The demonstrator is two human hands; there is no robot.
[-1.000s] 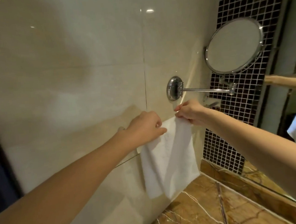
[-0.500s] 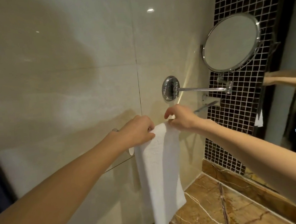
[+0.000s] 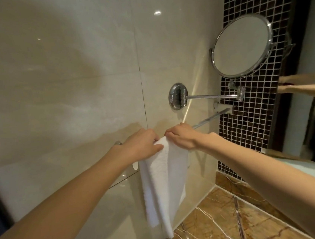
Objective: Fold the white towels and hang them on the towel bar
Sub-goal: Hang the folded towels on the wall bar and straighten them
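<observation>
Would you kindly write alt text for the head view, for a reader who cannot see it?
The left hand and right hand grip the top of a white towel hanging at the towel bar, with a round chrome mirror at the upper right.

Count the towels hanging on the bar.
1. The towel hangs over the bar, its top gripped by the left hand and right hand. The hands hide part of the bar.

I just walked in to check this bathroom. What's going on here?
A person is hanging a white towel on the towel bar on the beige tiled wall. The left hand and right hand both grip its top at the bar, close together, and the rest hangs down above the brown marble counter. Nothing touches the round mirror.
</observation>
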